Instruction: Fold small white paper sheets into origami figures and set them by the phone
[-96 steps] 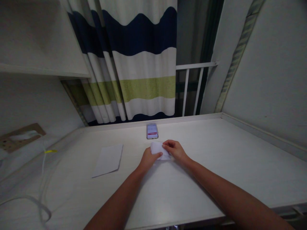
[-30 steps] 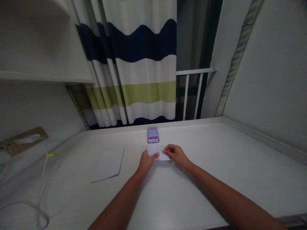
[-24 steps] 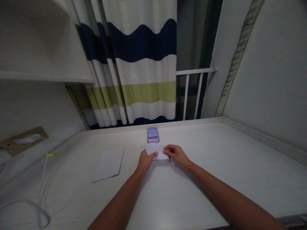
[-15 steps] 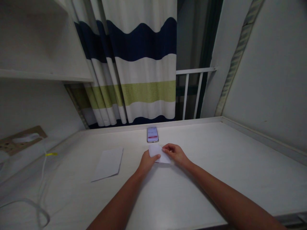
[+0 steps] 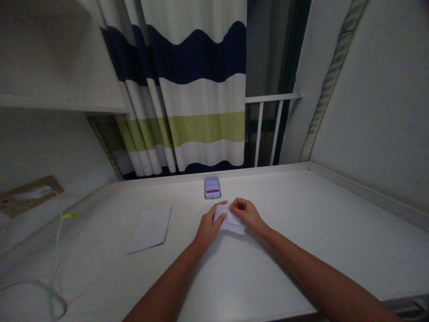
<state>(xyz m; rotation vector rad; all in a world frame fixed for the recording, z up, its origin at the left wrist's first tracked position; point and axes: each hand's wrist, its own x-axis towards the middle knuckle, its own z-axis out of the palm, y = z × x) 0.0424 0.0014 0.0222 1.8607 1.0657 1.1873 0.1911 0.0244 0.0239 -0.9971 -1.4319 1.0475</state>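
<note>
A small folded white paper (image 5: 231,222) lies on the white table (image 5: 301,223), between both my hands. My left hand (image 5: 208,226) grips its left side, thumb up at the top edge. My right hand (image 5: 246,213) pinches a flap of the paper near its top middle. A phone (image 5: 212,187) with a lit screen lies flat just beyond the paper.
A second white sheet (image 5: 150,228) lies to the left on the table. A white cable (image 5: 53,268) with a yellow tag runs along the left edge. Striped curtain (image 5: 197,89) and a white railing (image 5: 268,129) stand behind the table; a wall rises on the right.
The paper has shifted slightly toward me and turned. My left thumb has moved up to its top edge, and my right fingers have drawn a flap over the middle.
</note>
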